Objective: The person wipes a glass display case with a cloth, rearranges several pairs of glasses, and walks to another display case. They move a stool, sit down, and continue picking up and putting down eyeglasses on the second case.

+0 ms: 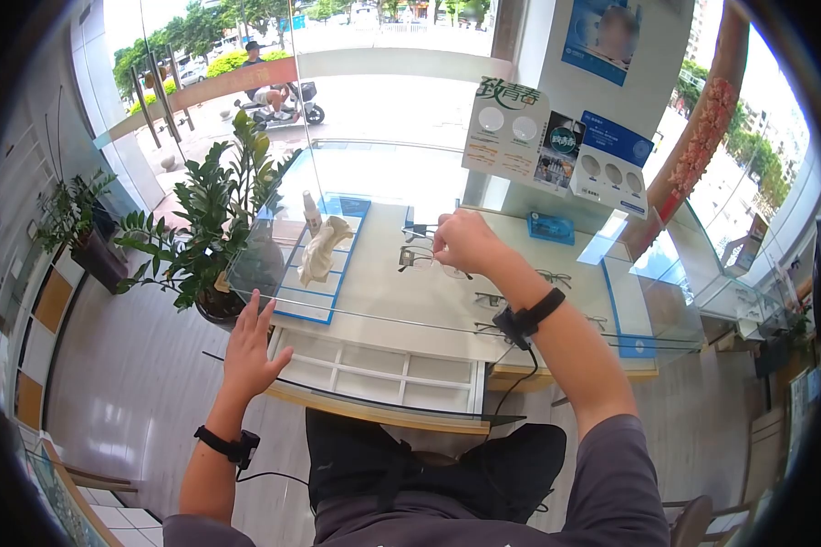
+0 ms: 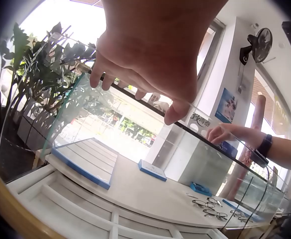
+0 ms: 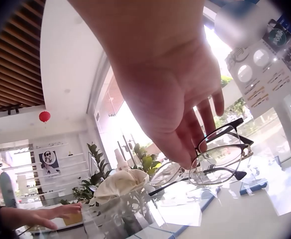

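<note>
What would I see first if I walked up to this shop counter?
Probably the right hand, pinching a pair of dark-framed glasses over the middle of the glass counter. Next comes the big leafy plant at the counter's left end, with a crumpled pale cloth lying on a blue-edged tray beside it. The left hand rests open on the counter's near edge.

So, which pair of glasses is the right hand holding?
The dark-framed pair directly under the right hand, whose fingers pinch it; the other pairs lie apart from the hand, untouched.
</note>
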`<act>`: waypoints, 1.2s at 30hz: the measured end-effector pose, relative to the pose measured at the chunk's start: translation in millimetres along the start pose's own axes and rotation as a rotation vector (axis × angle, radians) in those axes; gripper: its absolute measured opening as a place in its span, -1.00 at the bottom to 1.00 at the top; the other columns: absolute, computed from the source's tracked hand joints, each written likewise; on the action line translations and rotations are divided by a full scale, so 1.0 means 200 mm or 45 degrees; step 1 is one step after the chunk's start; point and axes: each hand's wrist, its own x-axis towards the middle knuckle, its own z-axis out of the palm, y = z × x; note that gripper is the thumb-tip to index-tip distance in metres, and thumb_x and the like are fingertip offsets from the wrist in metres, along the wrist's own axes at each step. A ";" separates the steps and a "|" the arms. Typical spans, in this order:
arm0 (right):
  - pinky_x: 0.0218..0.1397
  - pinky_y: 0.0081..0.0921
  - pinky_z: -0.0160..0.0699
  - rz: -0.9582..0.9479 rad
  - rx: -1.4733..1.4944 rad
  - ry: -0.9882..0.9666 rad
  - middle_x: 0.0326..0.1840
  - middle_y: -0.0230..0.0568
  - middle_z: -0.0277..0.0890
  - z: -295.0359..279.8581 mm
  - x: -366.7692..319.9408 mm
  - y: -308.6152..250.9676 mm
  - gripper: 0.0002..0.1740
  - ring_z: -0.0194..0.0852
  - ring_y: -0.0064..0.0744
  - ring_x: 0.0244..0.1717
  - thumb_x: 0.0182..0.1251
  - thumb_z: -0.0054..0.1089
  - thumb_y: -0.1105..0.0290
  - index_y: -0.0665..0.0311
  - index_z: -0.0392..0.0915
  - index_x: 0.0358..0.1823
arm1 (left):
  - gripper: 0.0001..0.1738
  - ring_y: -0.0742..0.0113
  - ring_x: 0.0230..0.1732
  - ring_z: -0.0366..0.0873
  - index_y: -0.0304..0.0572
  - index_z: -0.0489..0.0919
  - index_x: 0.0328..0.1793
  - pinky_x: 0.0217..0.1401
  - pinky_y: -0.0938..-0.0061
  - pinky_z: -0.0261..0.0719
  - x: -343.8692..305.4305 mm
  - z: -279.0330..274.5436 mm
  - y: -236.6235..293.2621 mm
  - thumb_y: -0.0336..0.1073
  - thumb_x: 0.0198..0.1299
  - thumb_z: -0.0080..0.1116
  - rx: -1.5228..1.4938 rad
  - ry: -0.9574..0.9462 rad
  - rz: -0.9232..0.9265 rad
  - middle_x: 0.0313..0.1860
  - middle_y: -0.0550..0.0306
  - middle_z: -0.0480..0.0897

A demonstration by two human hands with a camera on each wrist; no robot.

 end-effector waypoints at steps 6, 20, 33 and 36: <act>0.28 -0.18 0.57 -0.030 -0.038 0.043 -0.12 -0.30 0.72 0.01 -0.03 -0.02 -0.94 0.63 -0.14 0.13 0.19 0.45 0.32 0.05 0.84 -0.40 | 0.03 -0.28 0.74 0.18 -0.09 0.26 0.78 0.74 -0.02 0.23 -0.01 0.00 0.00 -0.03 0.18 0.40 0.010 0.006 0.008 0.87 -0.14 0.07; 0.41 -0.13 0.42 0.003 -0.049 -0.057 -0.02 -0.24 0.77 -0.01 -0.08 -0.09 -0.80 0.59 -0.10 0.22 0.29 0.37 0.21 0.12 0.87 -0.31 | 0.01 -0.30 0.72 0.20 -0.09 0.27 0.77 0.73 -0.03 0.24 0.00 0.01 -0.01 -0.08 0.19 0.40 0.034 0.021 0.020 0.86 -0.15 0.08; 0.55 -0.10 0.32 -0.002 0.102 0.101 0.05 -0.23 0.79 -0.01 -0.07 -0.02 -0.67 0.59 -0.12 0.26 0.34 0.30 0.13 0.21 0.88 -0.17 | 0.01 -0.26 0.74 0.18 -0.10 0.26 0.78 0.75 0.01 0.22 0.00 0.00 0.01 -0.09 0.19 0.39 0.021 0.004 0.004 0.87 -0.14 0.08; 0.50 -0.10 0.38 -0.023 0.119 0.155 0.04 -0.22 0.80 -0.02 -0.07 -0.01 -0.67 0.61 -0.11 0.24 0.35 0.29 0.14 0.21 0.88 -0.17 | 0.01 -0.26 0.74 0.19 -0.09 0.26 0.78 0.75 0.01 0.22 0.00 0.00 0.01 -0.10 0.19 0.40 0.019 0.013 0.010 0.87 -0.14 0.09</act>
